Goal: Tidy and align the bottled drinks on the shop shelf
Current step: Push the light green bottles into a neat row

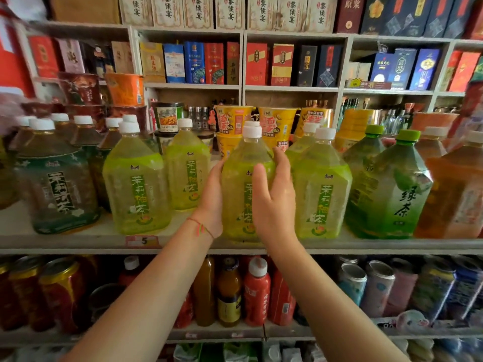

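Note:
A large yellow-green tea bottle (241, 163) with a white cap stands at the front middle of the shelf (78, 239). My left hand (213, 202) presses its left side and my right hand (274, 202) wraps its right front, so both hold it. Matching yellow-green bottles stand to its left (136, 186) and right (322, 189), with another set further back (187, 168). Dark jasmine tea bottles (56, 184) fill the left end. Green tea bottles (389, 189) and an orange-brown bottle (454, 194) fill the right end.
Instant noodle cups (234, 121) stand behind the bottles. Boxed liquor (214, 64) lines the upper shelves. The lower shelf holds red cans (60, 291), small juice bottles (257, 291) and pastel cans (376, 291). A price tag marked 5 (142, 241) sits on the shelf edge.

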The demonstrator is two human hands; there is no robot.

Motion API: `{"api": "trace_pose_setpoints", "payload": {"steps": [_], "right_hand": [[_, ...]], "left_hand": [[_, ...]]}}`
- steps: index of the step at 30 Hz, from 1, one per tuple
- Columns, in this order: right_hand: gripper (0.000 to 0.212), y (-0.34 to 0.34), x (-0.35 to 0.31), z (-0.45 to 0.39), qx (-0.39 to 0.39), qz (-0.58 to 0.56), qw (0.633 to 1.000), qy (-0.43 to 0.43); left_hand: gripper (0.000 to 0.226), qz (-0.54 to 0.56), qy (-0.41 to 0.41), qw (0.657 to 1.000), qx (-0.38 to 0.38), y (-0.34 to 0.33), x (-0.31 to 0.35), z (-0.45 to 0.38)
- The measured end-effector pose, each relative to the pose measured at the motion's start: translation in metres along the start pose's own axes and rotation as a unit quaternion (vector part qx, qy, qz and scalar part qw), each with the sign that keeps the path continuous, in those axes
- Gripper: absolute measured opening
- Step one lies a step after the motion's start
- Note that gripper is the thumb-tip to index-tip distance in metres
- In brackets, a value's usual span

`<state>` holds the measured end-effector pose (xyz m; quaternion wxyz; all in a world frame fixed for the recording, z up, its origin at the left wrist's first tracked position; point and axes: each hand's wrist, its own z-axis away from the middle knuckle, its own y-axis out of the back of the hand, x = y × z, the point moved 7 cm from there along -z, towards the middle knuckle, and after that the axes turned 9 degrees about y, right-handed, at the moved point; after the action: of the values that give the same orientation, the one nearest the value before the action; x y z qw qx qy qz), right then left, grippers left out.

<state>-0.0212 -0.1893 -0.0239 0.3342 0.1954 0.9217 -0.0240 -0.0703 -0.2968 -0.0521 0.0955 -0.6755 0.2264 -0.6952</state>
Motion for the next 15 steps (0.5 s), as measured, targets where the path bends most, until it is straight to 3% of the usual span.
{"api": "trace_pose_setpoints", "payload": {"steps": [5, 11, 13, 14, 15], "right_hand": [[0.051, 0.002, 0.005, 0.003, -0.006, 0.011, 1.0, 0.018], [0.051, -0.002, -0.022, 0.015, 0.039, 0.085, 0.975, 0.2], [0.052, -0.007, -0.032, 0.018, 0.029, 0.113, 0.962, 0.246], [0.052, -0.012, -0.036, 0.021, 0.021, 0.125, 0.955, 0.266], [0.05, -0.018, -0.04, 0.023, 0.011, 0.133, 0.95, 0.282]], "left_hand": [[0.057, 0.008, -0.011, 0.999, 0.037, -0.003, 0.001, 0.004], [0.039, 0.006, -0.024, 0.997, 0.069, -0.001, -0.001, 0.006], [0.022, -0.084, -0.108, 0.982, 0.133, 0.012, 0.012, 0.013], [0.016, -0.143, -0.189, 0.955, 0.178, 0.023, 0.024, 0.023], [0.015, -0.226, -0.291, 0.899, 0.235, 0.03, 0.04, 0.039]]}}
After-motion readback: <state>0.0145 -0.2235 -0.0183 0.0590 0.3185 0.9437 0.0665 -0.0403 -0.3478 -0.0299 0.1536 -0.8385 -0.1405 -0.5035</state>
